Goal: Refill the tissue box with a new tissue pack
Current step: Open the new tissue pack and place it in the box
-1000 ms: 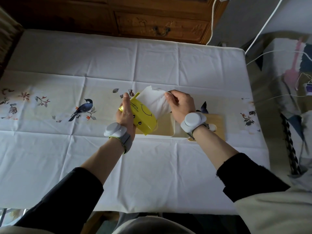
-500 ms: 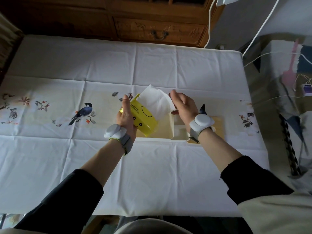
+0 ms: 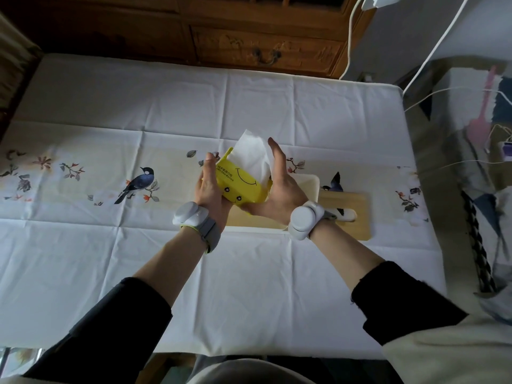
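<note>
A yellow tissue pack (image 3: 237, 184) with a smiley face is held tilted above the table, a white tissue (image 3: 252, 156) sticking up out of its top. My left hand (image 3: 208, 187) grips the pack's left side. My right hand (image 3: 277, 187) cups its right side and underside, fingers straight up beside the tissue. Under and behind the pack lies the open white tissue box (image 3: 310, 184), mostly hidden by my hands. Its wooden lid (image 3: 357, 214) lies flat to the right of the box.
The table carries a white cloth (image 3: 166, 106) with bird and flower prints. A dark wooden cabinet (image 3: 249, 48) stands along the far edge. White cables (image 3: 432, 54) and clutter sit off the table's right side.
My right hand let go of the pulled-up tissue and came down onto the pack's right side. The pack now sits between both hands, slightly higher and more centred.
</note>
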The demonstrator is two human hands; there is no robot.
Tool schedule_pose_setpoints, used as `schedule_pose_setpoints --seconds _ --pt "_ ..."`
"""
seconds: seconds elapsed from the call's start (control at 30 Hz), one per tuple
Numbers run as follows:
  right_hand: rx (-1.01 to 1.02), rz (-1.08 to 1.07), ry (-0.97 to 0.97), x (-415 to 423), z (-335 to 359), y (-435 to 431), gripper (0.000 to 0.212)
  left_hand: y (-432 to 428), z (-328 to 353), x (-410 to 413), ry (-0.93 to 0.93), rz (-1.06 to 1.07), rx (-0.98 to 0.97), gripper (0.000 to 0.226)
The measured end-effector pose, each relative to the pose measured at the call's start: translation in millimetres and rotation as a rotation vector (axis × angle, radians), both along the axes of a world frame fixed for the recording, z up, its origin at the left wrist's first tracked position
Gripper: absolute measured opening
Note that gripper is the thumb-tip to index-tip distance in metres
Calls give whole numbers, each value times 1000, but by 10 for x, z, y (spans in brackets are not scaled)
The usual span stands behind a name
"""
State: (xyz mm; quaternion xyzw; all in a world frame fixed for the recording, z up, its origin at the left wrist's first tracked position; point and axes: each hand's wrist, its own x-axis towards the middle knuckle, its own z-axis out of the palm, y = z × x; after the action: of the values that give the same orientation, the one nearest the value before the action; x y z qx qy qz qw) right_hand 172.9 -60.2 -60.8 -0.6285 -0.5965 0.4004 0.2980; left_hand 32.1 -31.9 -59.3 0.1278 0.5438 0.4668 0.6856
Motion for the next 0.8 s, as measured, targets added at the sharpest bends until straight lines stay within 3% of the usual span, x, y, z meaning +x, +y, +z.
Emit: schedule_pose_setpoints --seconds 0.13,0.3,0.43,0.5,0.57,0.67,0.8 --pt "12 76 -115 78 -46 58 120 68 0 -109 241 18 62 11" --pt "-39 228 -361 152 -77 72 104 171 0 -204 484 -220 189 16" --pt "147 251 -563 81 -66 31 86 115 27 -209 688 -349 250 38" --pt "141 263 -563 66 -86 3 84 97 44 -209 740 -359 249 47" --pt "71 278 -532 67 -114 -10 82 91 70 -196 773 -352 216 41" --pt "-41 305 -529 78 -150 27 83 78 115 -174 693 -340 160 26" --pt "-129 412 -608 49 -208 112 84 103 67 -211 666 -285 139 27"
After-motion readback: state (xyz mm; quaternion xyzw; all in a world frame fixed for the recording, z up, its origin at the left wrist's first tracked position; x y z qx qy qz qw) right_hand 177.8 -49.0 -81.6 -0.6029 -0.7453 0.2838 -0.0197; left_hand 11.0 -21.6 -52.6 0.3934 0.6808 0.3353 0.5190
